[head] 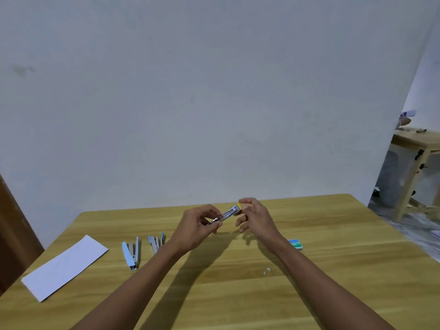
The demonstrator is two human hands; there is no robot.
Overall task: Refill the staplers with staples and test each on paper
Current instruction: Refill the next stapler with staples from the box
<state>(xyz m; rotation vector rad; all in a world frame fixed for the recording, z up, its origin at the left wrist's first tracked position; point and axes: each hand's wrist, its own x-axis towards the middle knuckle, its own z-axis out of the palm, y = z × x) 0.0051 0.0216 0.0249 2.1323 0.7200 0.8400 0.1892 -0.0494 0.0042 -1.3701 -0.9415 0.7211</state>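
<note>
- Two bare hands hold a small yellow-and-metal stapler (230, 212) above the far middle of the light wooden table (333, 270).
- Left hand (198, 226) pinches its near metal end; right hand (256, 216) grips the yellow far end, other fingers loosely spread.
- Loading well likely means keeping the metal channel level and steady.
- Two pale blue staplers (130, 254) (157, 242) lie open at left, white paper (65, 265) beyond them.
- At right sit a green staple box (296, 244) and loose staple bits (266, 271); nothing blocks the hands.

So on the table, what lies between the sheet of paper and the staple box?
In the head view, two blue staplers: one nearer the paper, the other beside it. The person's forearms cross above the stretch toward the staple box.
</note>
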